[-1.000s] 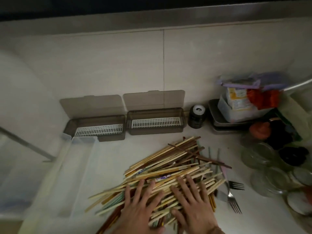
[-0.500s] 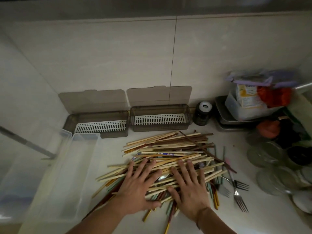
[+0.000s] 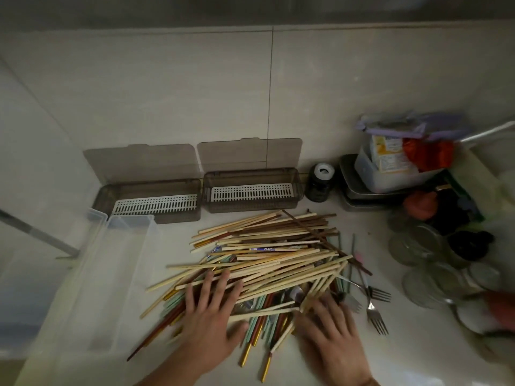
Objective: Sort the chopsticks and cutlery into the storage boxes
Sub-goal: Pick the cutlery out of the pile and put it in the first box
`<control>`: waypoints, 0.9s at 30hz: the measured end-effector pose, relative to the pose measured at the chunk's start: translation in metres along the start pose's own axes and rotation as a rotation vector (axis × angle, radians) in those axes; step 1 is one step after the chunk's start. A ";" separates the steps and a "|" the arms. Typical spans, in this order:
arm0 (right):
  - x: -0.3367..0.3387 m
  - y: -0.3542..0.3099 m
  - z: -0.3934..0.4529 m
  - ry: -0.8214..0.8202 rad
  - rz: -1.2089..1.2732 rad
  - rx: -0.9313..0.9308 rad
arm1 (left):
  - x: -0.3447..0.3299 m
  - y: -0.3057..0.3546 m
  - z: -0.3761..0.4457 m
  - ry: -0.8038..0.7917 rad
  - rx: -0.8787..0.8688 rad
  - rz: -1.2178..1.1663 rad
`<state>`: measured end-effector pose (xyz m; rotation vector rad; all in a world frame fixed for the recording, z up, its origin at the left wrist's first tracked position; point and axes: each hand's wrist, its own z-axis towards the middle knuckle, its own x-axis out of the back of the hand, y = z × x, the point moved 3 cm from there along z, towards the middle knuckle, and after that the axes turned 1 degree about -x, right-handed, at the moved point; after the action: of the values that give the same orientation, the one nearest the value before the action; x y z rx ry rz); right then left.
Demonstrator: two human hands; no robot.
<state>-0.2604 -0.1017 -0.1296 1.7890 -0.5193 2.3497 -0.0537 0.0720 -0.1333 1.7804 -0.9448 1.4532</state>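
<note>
Left hand (image 3: pixel 207 320), right hand (image 3: pixel 333 328) flat on thin wooden chopsticks (image 3: pixel 267 254).

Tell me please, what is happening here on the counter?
A person presses both hands flat on a big pile of chopsticks, left hand and right hand spread, holding nothing. A few forks lie at the pile's right edge. Two brown storage boxes stand open by the wall with only white racks inside, so no sorting shows yet.
</note>
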 end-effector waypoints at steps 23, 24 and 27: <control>-0.012 -0.022 0.031 -0.333 -0.006 0.255 | -0.006 0.016 0.017 0.039 0.066 -0.013; -0.010 -0.012 0.030 -0.323 0.001 0.268 | -0.006 0.016 0.020 0.043 0.066 -0.016; -0.003 0.017 0.030 -0.305 -0.034 0.316 | -0.005 0.016 0.029 0.035 0.096 -0.036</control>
<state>-0.2378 -0.1279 -0.1287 2.2941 -0.1501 2.2467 -0.0526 0.0396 -0.1424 1.8245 -0.8341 1.5252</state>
